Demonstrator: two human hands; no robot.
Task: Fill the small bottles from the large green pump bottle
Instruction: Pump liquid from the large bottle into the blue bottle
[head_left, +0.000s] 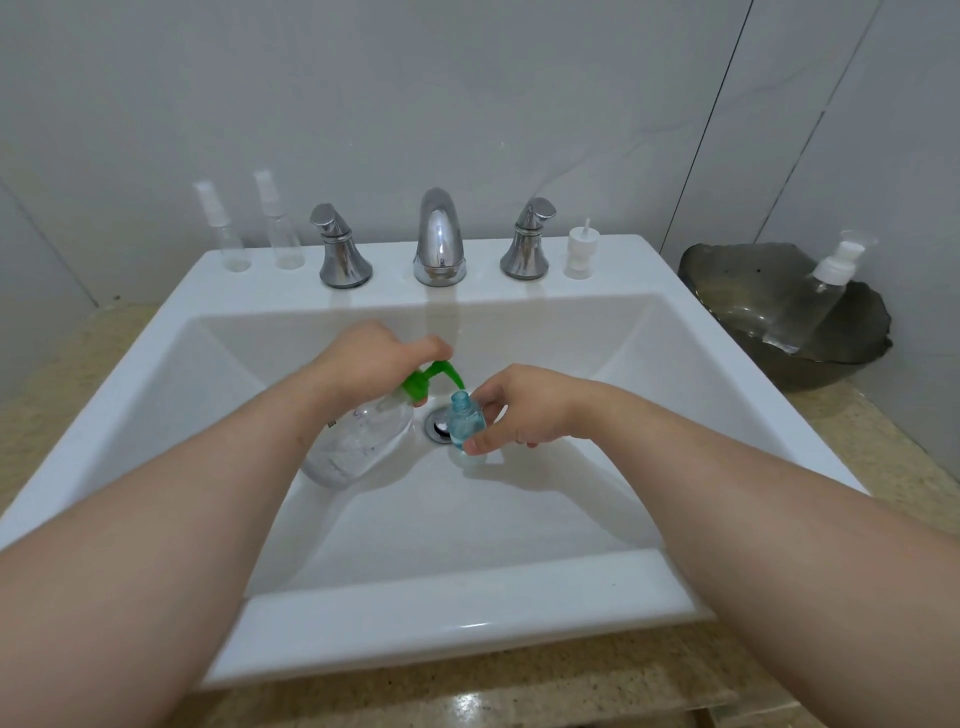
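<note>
Over the white sink (467, 623), my left hand (363, 358) grips the green pump head (434, 376) of the large clear pump bottle (358, 441), which tilts down to the left. The green spout points down onto the open neck of a small blue bottle (464, 418). My right hand (519, 405) pinches that small bottle by its side, holding it just above the drain (439, 426). Two empty clear spray bottles (231, 231) (283, 228) stand on the sink's back ledge at left. A white pump cap (581, 249) stands on the ledge at right.
A chrome faucet (439, 239) with two handles (340, 249) (527, 241) sits on the back ledge. A dark bowl (727, 280) on the counter at right holds a clear bottle with a white pump (815, 296). Beige stone counter surrounds the sink.
</note>
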